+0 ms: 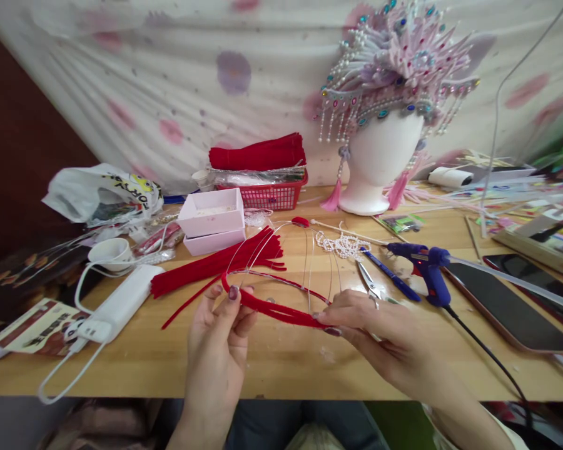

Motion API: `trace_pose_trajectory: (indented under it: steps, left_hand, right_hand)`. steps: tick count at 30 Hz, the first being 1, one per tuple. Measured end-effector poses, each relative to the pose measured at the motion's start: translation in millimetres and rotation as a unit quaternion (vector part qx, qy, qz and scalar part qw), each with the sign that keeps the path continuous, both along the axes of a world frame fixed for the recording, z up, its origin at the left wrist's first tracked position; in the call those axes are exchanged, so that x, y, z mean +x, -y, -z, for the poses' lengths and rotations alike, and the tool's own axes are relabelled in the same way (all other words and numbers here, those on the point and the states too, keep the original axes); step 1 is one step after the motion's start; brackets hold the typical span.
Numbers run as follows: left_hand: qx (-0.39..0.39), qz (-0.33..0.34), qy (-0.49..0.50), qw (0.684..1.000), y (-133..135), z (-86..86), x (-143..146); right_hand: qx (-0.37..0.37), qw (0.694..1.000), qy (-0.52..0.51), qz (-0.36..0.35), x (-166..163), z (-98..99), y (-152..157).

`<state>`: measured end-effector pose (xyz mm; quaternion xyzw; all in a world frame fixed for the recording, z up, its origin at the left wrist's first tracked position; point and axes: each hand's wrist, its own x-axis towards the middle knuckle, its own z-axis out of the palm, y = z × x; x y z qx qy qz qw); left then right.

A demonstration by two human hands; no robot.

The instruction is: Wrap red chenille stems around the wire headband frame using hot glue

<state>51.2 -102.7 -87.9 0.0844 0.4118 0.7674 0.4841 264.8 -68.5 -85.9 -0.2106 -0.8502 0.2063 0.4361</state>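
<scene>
Left hand point(218, 334): thumb and fingertips pinched shut on the left end of red wrapped wire point(272, 307), held just above the wooden table point(281, 369). Right hand point(380, 331): fingers closed on the wire's right end, near 720,515. Thin bare wire frame point(304, 262) arcs up from the red piece. Behind: red pipe cleaners point(216, 265), pink box point(211, 212). Right: scissors point(373, 284), blue glue gun point(426, 262), phone point(511, 306)

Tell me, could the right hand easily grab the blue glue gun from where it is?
Probably yes. The glue gun lies just beyond the right hand with bare table between, but that hand is pinching the red wire frame and must let go first.
</scene>
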Motion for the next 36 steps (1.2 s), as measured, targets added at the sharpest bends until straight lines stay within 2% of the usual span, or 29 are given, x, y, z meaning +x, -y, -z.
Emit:
trace_pose_trajectory:
  steps: [3,8,10,16,24,31,36]
  left_hand:
    - [0.003,-0.016,0.032,0.999,1.7,1.7,8.9]
    - [0.016,0.109,0.049,0.993,19.1,13.1,19.6]
    - [0.019,0.138,0.055,0.989,24.2,17.0,20.0]
    - [-0.004,0.14,0.11,0.984,26.3,18.2,19.2]
    - [0.024,0.189,0.138,0.972,22.2,18.6,18.9]
    - [0.059,0.16,0.046,0.984,21.2,20.7,22.2]
    - [0.013,0.126,-0.015,0.992,15.5,28.3,23.3]
  right_hand:
    - [-0.014,0.998,-0.056,-0.02,-6.9,3.5,-0.6]
    - [-0.022,0.994,-0.093,-0.049,-14.6,5.5,-2.3]
    - [-0.029,0.994,-0.09,-0.059,-15.1,5.5,-3.3]
    - [-0.077,0.987,-0.09,-0.107,-12.9,6.9,-6.6]
    - [-0.096,0.984,-0.093,-0.116,-11.8,6.4,-13.7]
    - [-0.112,0.98,-0.104,-0.126,-13.1,12.0,-17.9]
    - [-0.099,0.985,-0.1,-0.097,-15.1,14.7,-16.7]
